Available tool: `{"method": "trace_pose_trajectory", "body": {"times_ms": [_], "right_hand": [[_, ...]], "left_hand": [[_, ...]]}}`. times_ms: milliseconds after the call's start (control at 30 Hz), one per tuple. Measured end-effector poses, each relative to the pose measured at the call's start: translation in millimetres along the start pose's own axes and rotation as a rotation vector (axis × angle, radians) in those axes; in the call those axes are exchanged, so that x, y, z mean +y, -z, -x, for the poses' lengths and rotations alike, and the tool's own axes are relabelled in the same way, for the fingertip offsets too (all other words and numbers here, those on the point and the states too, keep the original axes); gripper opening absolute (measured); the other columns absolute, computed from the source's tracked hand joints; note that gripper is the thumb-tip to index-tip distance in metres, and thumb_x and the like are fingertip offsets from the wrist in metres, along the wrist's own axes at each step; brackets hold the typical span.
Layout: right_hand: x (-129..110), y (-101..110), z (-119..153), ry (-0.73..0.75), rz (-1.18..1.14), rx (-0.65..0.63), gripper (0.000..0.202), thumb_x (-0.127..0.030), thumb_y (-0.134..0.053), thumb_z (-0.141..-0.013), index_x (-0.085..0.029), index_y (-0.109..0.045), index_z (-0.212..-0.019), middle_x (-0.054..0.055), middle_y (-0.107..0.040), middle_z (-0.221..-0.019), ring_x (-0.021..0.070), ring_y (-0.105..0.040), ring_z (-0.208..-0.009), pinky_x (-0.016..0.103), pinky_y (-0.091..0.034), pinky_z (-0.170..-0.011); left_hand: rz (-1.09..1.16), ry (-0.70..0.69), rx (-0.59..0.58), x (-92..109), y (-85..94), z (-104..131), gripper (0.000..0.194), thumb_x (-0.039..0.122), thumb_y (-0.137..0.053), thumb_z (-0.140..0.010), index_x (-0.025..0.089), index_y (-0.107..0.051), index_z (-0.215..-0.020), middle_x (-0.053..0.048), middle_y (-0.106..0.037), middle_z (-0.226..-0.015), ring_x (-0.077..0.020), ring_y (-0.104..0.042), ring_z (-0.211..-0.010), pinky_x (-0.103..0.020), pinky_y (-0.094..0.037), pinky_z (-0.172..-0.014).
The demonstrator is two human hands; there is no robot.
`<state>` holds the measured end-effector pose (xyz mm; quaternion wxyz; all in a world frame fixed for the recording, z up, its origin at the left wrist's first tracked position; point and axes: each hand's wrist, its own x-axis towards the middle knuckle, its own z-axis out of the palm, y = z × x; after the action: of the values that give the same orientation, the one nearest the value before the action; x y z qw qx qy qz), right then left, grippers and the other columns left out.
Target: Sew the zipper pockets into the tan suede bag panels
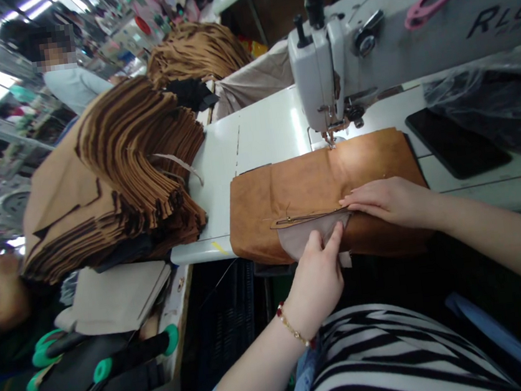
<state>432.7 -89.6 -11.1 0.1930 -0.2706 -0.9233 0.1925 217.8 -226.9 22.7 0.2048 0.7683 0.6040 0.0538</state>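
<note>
A brown leather-like panel (301, 181) lies on the sewing machine bed, its near edge hanging over the table's front. Across it runs a narrow zipper (310, 217), with a grey lining piece (294, 239) spread below. My left hand (317, 280) rests on this lining with two fingertips stretched apart; its other fingers are hidden or curled. My right hand (388, 203) lies flat on the panel, fingertips at the zipper's right end. Just beyond the panel's far edge is the presser foot (330, 137) of the sewing machine (318, 82).
A tall stack of brown pieces (111, 168) stands left, another pile (197, 49) behind. To the right lie a black phone (456, 142) and a clear plastic bag (489, 100). Grey pieces (116, 296) sit lower left. A person (72, 85) is farther back.
</note>
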Motion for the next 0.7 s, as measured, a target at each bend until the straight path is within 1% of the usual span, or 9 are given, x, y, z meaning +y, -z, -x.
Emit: {"method": "trace_pose_trajectory", "body": {"times_ms": [133,200,267,333,400,433,500,633,700], "right_hand": [[0.6,-2.6,2.0,0.035,0.013,0.018,0.034,-0.031,-0.043,-0.104,-0.024,-0.071,-0.12,0.001,-0.075,-0.119,0.0175,-0.07,-0.11,0.033,-0.056,-0.095],[0.9,-6.5,4.2,0.049,0.024,0.031,0.033,-0.03,-0.044,-0.103,-0.023,-0.071,-0.121,0.002,-0.074,-0.12,0.0181,-0.069,-0.112,0.035,-0.056,-0.098],[0.2,-11.5,7.5,0.066,0.03,0.049,0.032,-0.028,-0.046,-0.102,-0.021,-0.071,-0.122,0.004,-0.073,-0.123,0.0196,-0.068,-0.115,0.038,-0.054,-0.103],[-1.9,-15.5,12.0,0.081,0.026,0.066,0.033,-0.025,-0.046,-0.102,-0.02,-0.07,-0.124,0.006,-0.071,-0.128,0.0206,-0.066,-0.119,0.041,-0.051,-0.107],[-5.1,-16.7,17.4,0.092,0.012,0.069,0.034,-0.023,-0.045,-0.102,-0.02,-0.068,-0.127,0.006,-0.068,-0.133,0.0199,-0.063,-0.124,0.042,-0.049,-0.11],[-7.0,-16.3,20.5,0.089,0.003,0.065,0.035,-0.022,-0.044,-0.102,-0.02,-0.066,-0.129,0.006,-0.066,-0.136,0.0192,-0.061,-0.126,0.042,-0.048,-0.111],[-11.4,-14.6,27.4,0.028,-0.011,0.093,0.036,-0.023,-0.044,-0.103,-0.021,-0.062,-0.134,0.005,-0.064,-0.139,0.0184,-0.058,-0.13,0.043,-0.044,-0.115],[-27.0,-16.0,44.4,-0.233,0.072,0.255,0.041,-0.022,-0.05,-0.099,-0.017,-0.056,-0.139,0.011,-0.062,-0.141,0.0237,-0.055,-0.133,0.05,-0.038,-0.119],[-40.2,-19.0,54.0,-0.223,0.127,0.243,0.042,-0.021,-0.054,-0.097,-0.015,-0.058,-0.138,0.014,-0.06,-0.143,0.0265,-0.054,-0.134,0.051,-0.037,-0.119]], "left_hand": [[-0.096,0.022,-0.01,1.6,-1.9,-1.7,0.069,0.004,-0.043,-0.091,0.023,-0.035,-0.156,-0.007,-0.049,-0.105,-0.0185,-0.06,-0.086,-0.032,-0.058,-0.082],[-0.167,0.009,0.026,3.6,-1.1,-3.6,0.064,0.006,-0.047,-0.091,0.022,-0.041,-0.153,-0.009,-0.053,-0.105,-0.0225,-0.061,-0.093,-0.036,-0.059,-0.082],[-0.237,-0.037,0.117,4.0,-0.6,-6.3,0.054,0.01,-0.05,-0.093,0.021,-0.051,-0.145,-0.013,-0.056,-0.115,-0.0287,-0.06,-0.109,-0.045,-0.057,-0.092],[-0.271,-0.116,0.205,1.2,-2.0,-9.3,0.043,0.011,-0.049,-0.095,0.018,-0.058,-0.137,-0.015,-0.054,-0.136,-0.0325,-0.052,-0.131,-0.054,-0.048,-0.11],[-0.253,-0.216,0.23,-4.8,-6.2,-11.9,0.041,0.007,-0.042,-0.097,0.014,-0.058,-0.134,-0.013,-0.049,-0.15,-0.0286,-0.043,-0.143,-0.052,-0.036,-0.123],[-0.232,-0.256,0.223,-8.5,-9.3,-12.8,0.042,0.005,-0.039,-0.097,0.013,-0.057,-0.134,-0.012,-0.048,-0.153,-0.0253,-0.042,-0.146,-0.049,-0.034,-0.125],[-0.185,-0.292,0.208,-15.7,-15.9,-13.8,0.044,0.002,-0.035,-0.098,0.012,-0.054,-0.136,-0.01,-0.051,-0.152,-0.0202,-0.042,-0.146,-0.044,-0.036,-0.126],[-0.134,-0.288,0.253,-23.7,-26.3,-12.9,0.042,0.002,-0.036,-0.099,0.011,-0.055,-0.135,-0.011,-0.052,-0.152,-0.0184,-0.042,-0.147,-0.041,-0.042,-0.123],[-0.128,-0.296,0.28,-24.7,-29.2,-12.5,0.041,0.002,-0.036,-0.099,0.012,-0.055,-0.134,-0.011,-0.054,-0.15,-0.0188,-0.044,-0.146,-0.042,-0.043,-0.122]]}}
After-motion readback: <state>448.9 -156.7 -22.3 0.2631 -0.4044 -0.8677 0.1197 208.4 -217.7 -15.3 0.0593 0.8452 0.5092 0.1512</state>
